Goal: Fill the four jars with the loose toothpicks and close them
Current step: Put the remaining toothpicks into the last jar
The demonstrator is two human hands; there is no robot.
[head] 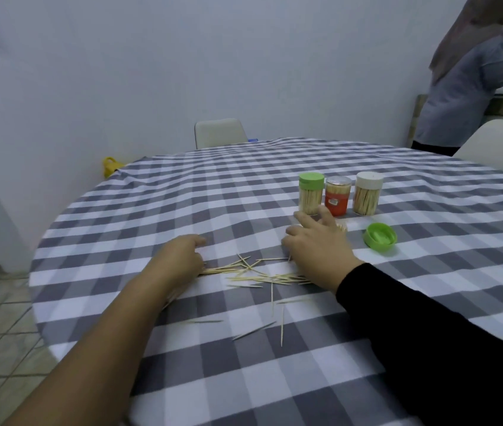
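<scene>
Your right hand (318,244) lies palm-down over something on the cloth, fingers spread and half curled. A tuft of toothpick tips pokes out on its far right side, so you probably grip the fourth jar lying there, but the hand hides it and I cannot tell for sure. A black sleeve (428,327) covers that arm.

Your left hand (179,256), bare forearm, rests on the left end of the toothpick heap with fingers curled down onto the sticks; whether it pinches any is hidden underneath.

The loose toothpicks (259,276) are thin pale wooden slivers with pointed ends, scattered between your two hands in a flat tangle. A few strays lie nearer to you, well apart from the heap.

Just right of your right hand sits a green lid (380,238): round, glossy plastic, upturned, hollow side showing.

Farther off stand three upright cylindrical jars of clear plastic in a row, all capped and packed with toothpicks. The green-capped jar (311,193) stands left, just beyond your fingertips. The orange-labelled jar (338,195) stands in the middle with a clear top. The white-capped jar (368,193) stands right.

The tablecloth (182,192) is soft fabric in grey-and-white gingham, slightly rippled, over a round table.

At the far edge is a pale chair back (220,132). A person in a grey top (465,84) stands far right, blurred.
</scene>
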